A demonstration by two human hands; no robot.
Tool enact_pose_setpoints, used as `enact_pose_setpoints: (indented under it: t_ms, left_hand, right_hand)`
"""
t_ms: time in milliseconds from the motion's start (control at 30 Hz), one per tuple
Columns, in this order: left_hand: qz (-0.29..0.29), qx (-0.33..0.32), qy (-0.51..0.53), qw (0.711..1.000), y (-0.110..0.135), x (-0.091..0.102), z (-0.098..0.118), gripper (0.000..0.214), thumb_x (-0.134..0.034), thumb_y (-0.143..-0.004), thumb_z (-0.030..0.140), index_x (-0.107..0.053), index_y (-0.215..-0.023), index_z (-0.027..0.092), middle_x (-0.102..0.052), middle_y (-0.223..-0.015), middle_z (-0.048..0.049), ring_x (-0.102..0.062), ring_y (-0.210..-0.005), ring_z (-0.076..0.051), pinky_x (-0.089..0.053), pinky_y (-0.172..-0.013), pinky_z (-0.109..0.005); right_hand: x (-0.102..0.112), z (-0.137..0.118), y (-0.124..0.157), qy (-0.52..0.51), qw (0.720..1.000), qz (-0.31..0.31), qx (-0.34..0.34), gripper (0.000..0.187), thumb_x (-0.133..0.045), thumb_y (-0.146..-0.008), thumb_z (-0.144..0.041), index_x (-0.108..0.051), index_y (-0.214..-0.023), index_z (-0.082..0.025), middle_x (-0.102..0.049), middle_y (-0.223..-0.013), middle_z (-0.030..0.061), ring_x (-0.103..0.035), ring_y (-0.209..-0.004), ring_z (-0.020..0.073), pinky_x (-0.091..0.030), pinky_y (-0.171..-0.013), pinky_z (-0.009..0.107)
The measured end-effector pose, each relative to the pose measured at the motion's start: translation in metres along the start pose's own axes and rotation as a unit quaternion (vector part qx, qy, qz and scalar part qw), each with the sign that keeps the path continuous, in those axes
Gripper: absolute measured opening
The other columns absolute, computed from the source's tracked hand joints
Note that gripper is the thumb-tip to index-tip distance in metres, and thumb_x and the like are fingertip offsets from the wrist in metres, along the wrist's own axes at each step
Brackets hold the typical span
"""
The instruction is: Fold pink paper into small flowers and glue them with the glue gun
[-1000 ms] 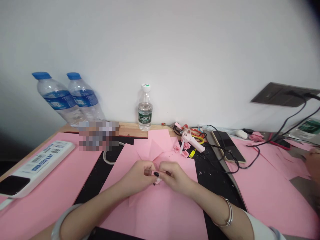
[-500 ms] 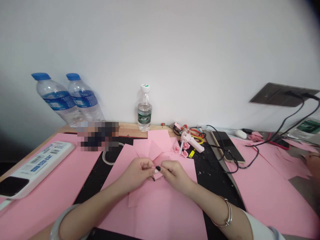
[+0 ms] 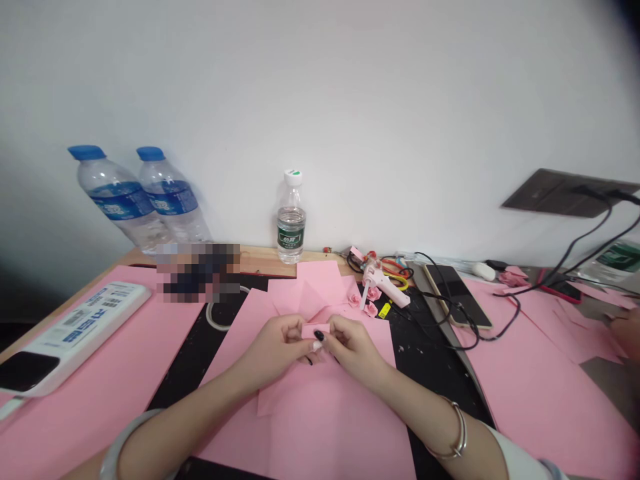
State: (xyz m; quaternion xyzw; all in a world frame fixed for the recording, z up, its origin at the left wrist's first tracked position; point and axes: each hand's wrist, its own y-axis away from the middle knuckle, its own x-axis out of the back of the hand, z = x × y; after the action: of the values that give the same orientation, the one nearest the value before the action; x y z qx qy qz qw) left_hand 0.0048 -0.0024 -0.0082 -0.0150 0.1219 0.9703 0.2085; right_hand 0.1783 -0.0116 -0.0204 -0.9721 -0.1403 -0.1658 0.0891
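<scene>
A small folded piece of pink paper [image 3: 316, 329] is pinched between my two hands, low over the desk. My left hand [image 3: 284, 343] closes on its left side, thumb pointing inward. My right hand [image 3: 353, 345] grips the right side, its dark-nailed thumb meeting the left thumb. The fingers hide much of the piece. Under both hands lie large pink paper sheets [image 3: 340, 427], with smaller pink squares [image 3: 320, 277] just behind. Several folded pink paper roses [image 3: 371, 309] rest beyond my right hand, beside a pale pink glue gun [image 3: 383, 283].
Two blue-capped bottles [image 3: 123, 200] lean on the wall at left, and a small water bottle [image 3: 291, 227] stands at the back. A white device [image 3: 75, 337] lies left. Right are a phone [image 3: 457, 297], black cables [image 3: 515, 310] and another person's hand [image 3: 625, 330].
My fingers have shifted slightly apart on the pink paper, and more of its upper edge shows between them. The view has moved a little; the other things stay in place.
</scene>
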Motion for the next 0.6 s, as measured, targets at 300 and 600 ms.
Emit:
enact_pose_setpoints:
  t_ms: [300,600]
  left_hand:
    - [0.016,0.009,0.059,0.998,-0.0003,-0.002,0.0029,0.026,-0.074,-0.068,0.034,-0.063,-0.081,0.016,-0.07,-0.067,-0.001,-0.07,-0.068,-0.021,-0.055,-0.07,-0.034]
    - [0.006,0.001,0.037,0.999,0.0012,-0.0018,-0.001,0.022,-0.074,-0.071,0.034,-0.062,-0.076,0.016,-0.068,-0.069,-0.0013,-0.068,-0.077,-0.021,-0.054,-0.07,-0.031]
  right_hand:
    - [-0.0019,-0.0018,-0.0012,-0.046,0.993,0.105,0.023,0.011,-0.06,-0.077,-0.016,-0.05,-0.079,-0.021,-0.05,-0.069,-0.0029,-0.047,-0.057,0.0117,-0.037,-0.051,0.023]
    - [-0.0025,-0.0032,-0.0011,-0.046,0.991,0.116,0.053,0.005,-0.061,-0.078,-0.019,-0.056,-0.078,-0.021,-0.053,-0.071,-0.0012,-0.05,-0.059,0.0128,-0.042,-0.052,0.024]
